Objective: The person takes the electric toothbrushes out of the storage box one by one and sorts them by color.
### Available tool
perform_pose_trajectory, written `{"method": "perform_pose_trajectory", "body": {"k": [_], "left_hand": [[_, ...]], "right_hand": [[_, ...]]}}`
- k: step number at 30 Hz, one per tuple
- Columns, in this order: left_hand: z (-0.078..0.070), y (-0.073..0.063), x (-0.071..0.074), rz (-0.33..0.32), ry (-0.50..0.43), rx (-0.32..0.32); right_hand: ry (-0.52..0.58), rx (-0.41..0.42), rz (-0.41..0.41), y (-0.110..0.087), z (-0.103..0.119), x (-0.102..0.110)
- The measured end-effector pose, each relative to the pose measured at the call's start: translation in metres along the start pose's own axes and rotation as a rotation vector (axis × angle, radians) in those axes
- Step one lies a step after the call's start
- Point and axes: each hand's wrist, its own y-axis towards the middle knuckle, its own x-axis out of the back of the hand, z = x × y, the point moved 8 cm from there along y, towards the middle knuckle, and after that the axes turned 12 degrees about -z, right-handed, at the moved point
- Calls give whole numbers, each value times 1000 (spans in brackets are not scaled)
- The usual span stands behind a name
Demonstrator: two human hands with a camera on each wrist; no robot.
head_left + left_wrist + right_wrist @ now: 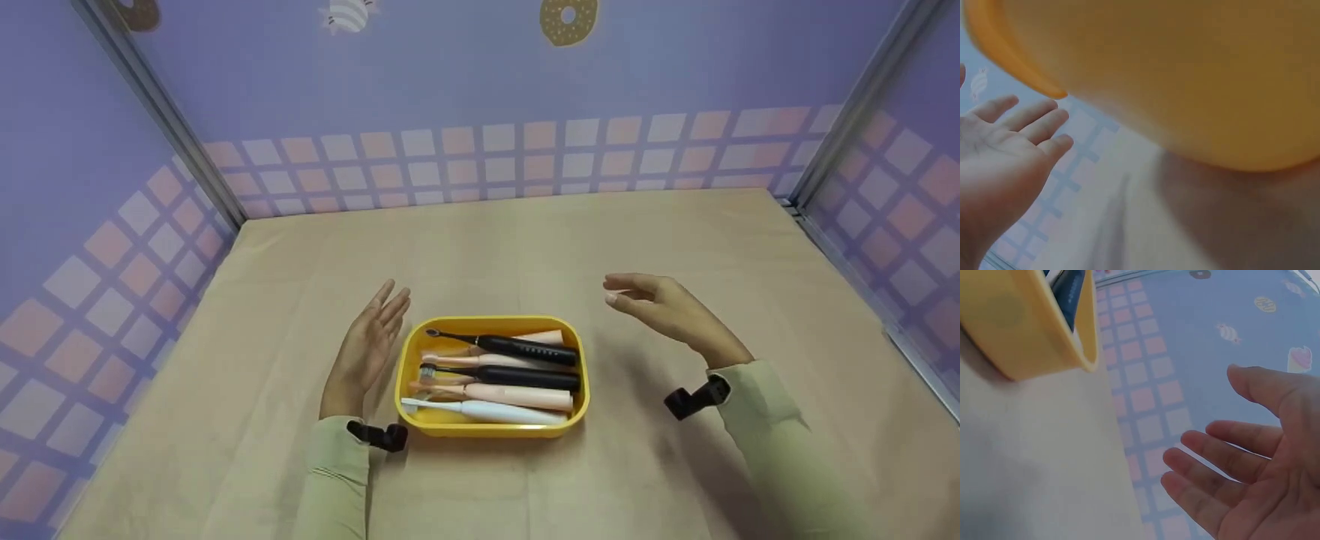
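A yellow bin (491, 430) stands mid-table in the head view, holding several electric toothbrushes side by side. Among them are a black toothbrush (525, 349) on top, another black toothbrush (529, 377) below it, a pink toothbrush (517, 396) and a white toothbrush (510, 412) nearest the front. Just left of the bin my left hand (366, 349) is raised, fingers extended, palm turned toward it. Off to the bin's right hovers my right hand (660, 306), holding nothing, its fingers spread in the right wrist view. The bin's wall (1185, 84) fills much of the left wrist view.
Beige cloth covers the table (517, 255). A purple wall (465, 75) with a checked band rises behind it, and side panels with metal posts (169, 112) flank both edges. A black camera (386, 437) is strapped to my left wrist, another camera (694, 399) to my right.
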Motion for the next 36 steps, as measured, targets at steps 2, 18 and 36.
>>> {"method": "perform_pose_trajectory", "body": {"k": [2, 18, 36], "left_hand": [[4, 0, 0, 17, -37, 6], [26, -3, -5, 89, -44, 84], [33, -8, -7, 186, 60, 137]], "right_hand": [[6, 7, 28, 1, 4, -4], [-63, 94, 193, 12, 33, -42], [-133, 150, 332, 19, 47, -81]]}}
